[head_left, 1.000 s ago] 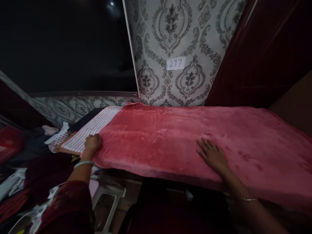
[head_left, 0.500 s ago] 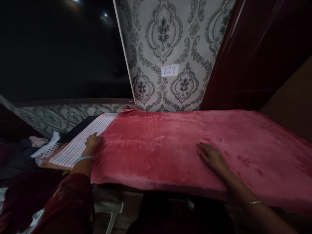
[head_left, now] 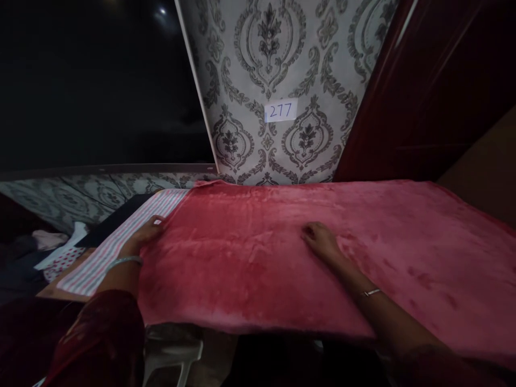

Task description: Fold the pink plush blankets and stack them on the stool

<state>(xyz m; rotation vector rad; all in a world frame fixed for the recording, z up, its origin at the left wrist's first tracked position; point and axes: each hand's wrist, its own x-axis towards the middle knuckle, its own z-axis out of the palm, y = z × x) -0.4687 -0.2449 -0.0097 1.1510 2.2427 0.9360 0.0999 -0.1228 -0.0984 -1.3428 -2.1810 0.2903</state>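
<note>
A red plush blanket (head_left: 258, 252) lies spread flat over a long table. My left hand (head_left: 144, 234) rests on the blanket's left edge, fingers stretched along it, where it meets a pink-and-grey striped cloth (head_left: 121, 239). My right hand (head_left: 322, 242) lies palm down on the middle of the blanket with its fingers curled together. Neither hand holds anything. A bangle sits on each wrist.
Patterned grey wallpaper with a paper label reading 277 (head_left: 281, 110) stands behind the table. A dark panel (head_left: 97, 80) fills the upper left. Loose clothes (head_left: 52, 252) lie at the far left. A white plastic stool (head_left: 173, 357) stands below the table's front edge.
My left hand slid forward along the blanket's left edge and flattened. My right hand moved left and farther across the blanket, its fingers drawing together. The view shifted slightly.
</note>
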